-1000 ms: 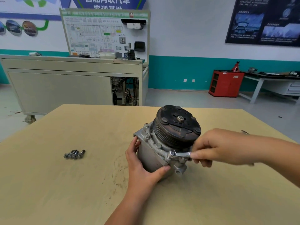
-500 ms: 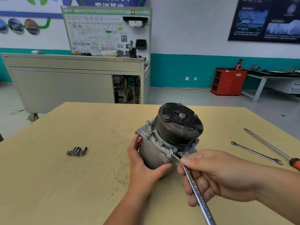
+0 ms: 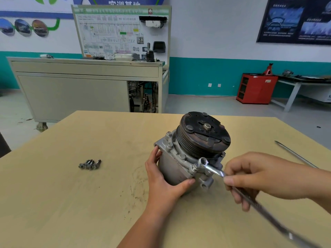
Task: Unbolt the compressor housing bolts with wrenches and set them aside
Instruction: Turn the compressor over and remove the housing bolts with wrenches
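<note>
A grey metal compressor (image 3: 180, 163) with a black pulley face (image 3: 206, 133) stands tilted on the wooden table (image 3: 71, 194). My left hand (image 3: 164, 179) grips its housing from the left, thumb across the front. My right hand (image 3: 259, 178) pinches a long silver wrench (image 3: 215, 170), whose ring end sits just right of a housing bolt (image 3: 195, 167) at the front flange. Several removed bolts (image 3: 89, 164) lie together on the table to the left.
A long thin tool (image 3: 293, 153) lies on the table at the right, partly behind my right arm. Beyond the table are a beige workbench (image 3: 80, 86) with a wiring board, a red cabinet (image 3: 256, 88) and a grey side table.
The wrench has swung from pointing down toward me to angling right, its ring end now lifted just off the front bolt. My right hand rose with it. My left hand kept its hold.
</note>
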